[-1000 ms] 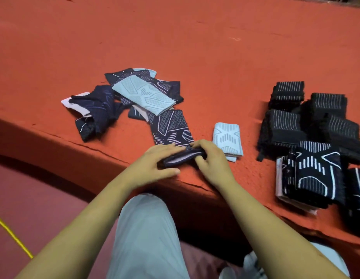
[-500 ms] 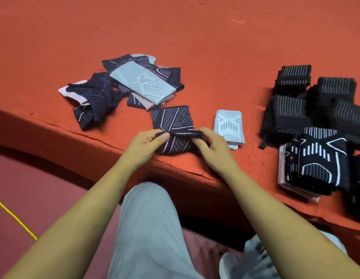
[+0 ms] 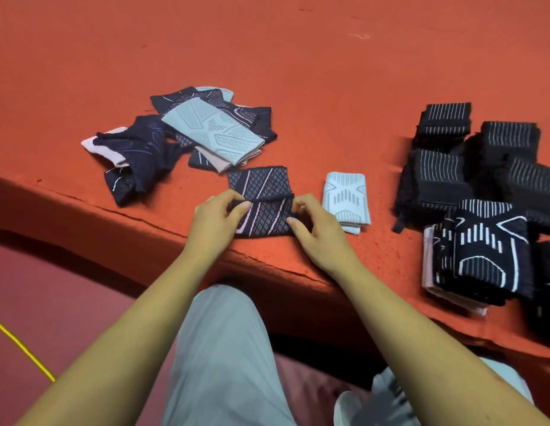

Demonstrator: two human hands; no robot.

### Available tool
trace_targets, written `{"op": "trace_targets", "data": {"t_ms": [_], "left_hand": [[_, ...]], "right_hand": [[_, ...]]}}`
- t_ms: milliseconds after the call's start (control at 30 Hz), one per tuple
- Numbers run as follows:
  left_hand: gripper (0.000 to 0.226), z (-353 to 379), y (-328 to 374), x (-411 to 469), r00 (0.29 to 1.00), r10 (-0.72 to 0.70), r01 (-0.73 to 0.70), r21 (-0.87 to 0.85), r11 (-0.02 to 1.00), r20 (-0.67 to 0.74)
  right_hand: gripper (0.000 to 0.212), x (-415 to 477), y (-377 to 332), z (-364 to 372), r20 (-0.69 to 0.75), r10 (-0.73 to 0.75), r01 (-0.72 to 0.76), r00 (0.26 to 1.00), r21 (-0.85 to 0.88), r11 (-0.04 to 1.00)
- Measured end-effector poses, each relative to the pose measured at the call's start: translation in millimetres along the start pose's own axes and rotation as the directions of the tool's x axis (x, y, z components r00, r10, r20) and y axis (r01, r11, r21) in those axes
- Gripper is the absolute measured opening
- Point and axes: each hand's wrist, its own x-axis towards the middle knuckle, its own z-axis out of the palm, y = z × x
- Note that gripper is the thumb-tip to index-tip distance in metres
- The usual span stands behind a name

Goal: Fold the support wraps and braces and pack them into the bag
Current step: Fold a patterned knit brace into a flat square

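Two hands on one navy diamond-patterned knit wrap [image 3: 265, 212] at the near edge of the orange counter [image 3: 329, 87].
The left hand [image 3: 216, 222] and right hand [image 3: 318, 230] each pinch its folded flap; one folded pale-grey wrap [image 3: 346, 199] lies just right.

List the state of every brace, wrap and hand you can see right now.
navy brace: partly folded, pinched at both sides.
left hand: pinches navy brace.
right hand: pinches navy brace.
light blue brace: folded, lying free.
loose pile: unfolded, jumbled.
black wraps: folded, stacked at right.
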Motion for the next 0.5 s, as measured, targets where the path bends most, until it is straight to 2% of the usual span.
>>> {"op": "trace_targets", "data": {"t_ms": [67, 267, 333, 400, 433, 500], "left_hand": [[0.010, 3, 1, 2, 1.000, -0.020, 0.019, 0.021, 1.000, 0.007], [0.019, 4, 4, 4, 0.994, -0.099, 0.097, -0.036, 0.995, -0.041], [0.026, 2, 4, -1, 0.995, 0.007, 0.001, 0.078, 0.997, -0.099], [0.028, -2, 8, -7, 0.970, 0.202, -0.160, 0.273, 0.949, -0.134], [0.026, -4, 10, -9, 0.948, 0.299, -0.255, 0.305, 0.917, -0.107], [0.025, -9, 11, -13, 0.916, 0.396, -0.399, 0.206, 0.893, 0.058]], "right_hand": [[0.007, 1, 2, 2, 0.004, -0.027, 0.028, 1.000, -0.054, 0.998], [0.020, 1, 4, 3, 0.013, -0.003, 0.004, 1.000, -0.124, 0.992], [0.022, 1, 3, 3, 0.021, 0.007, -0.004, 1.000, -0.141, 0.990], [0.023, 1, 3, 3, 0.027, 0.016, -0.011, 1.000, -0.158, 0.987], [0.023, 2, 3, 3, 0.027, 0.016, -0.012, 0.999, -0.165, 0.986], [0.024, 2, 4, 3, 0.026, 0.016, -0.012, 1.000, -0.176, 0.984]]}}
